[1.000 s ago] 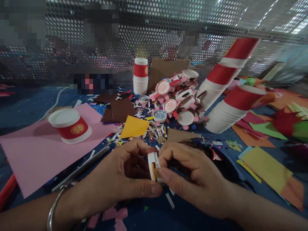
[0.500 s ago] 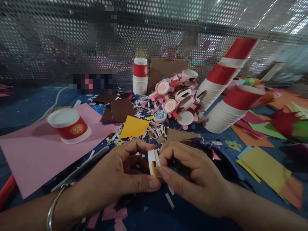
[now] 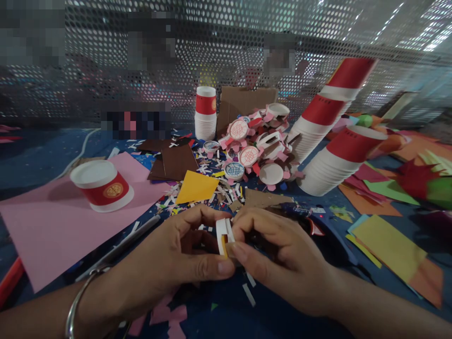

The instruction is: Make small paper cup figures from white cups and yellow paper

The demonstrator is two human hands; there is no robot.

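Observation:
Between my two hands is a small white paper piece [image 3: 222, 229] with a rim, perhaps part of a paper cup, and a narrow yellow-orange strip [image 3: 224, 246] sits against it. My left hand [image 3: 190, 247] grips its left side between thumb and fingers. On the other side, my right hand [image 3: 273, 249] pinches the piece and the strip with thumb and bent forefinger. Much of the white piece is hidden by the fingers. Just beyond lies a yellow paper sheet [image 3: 197, 187]. A dark blue glue gun [image 3: 330, 235] with a red light rests beside my right hand.
An upturned red-and-white paper cup [image 3: 106, 186] stands on pink paper [image 3: 70, 235] at left. Stacked cups [image 3: 339, 162] lean at right, near a pile of decorated cup pieces [image 3: 249, 155]. Coloured paper [image 3: 390, 240] lies far right. Perforated metal [image 3: 226, 61] stands behind.
Almost nothing differs. The white piece has tilted and shifted very slightly left in my fingers, and both hands keep their hold.

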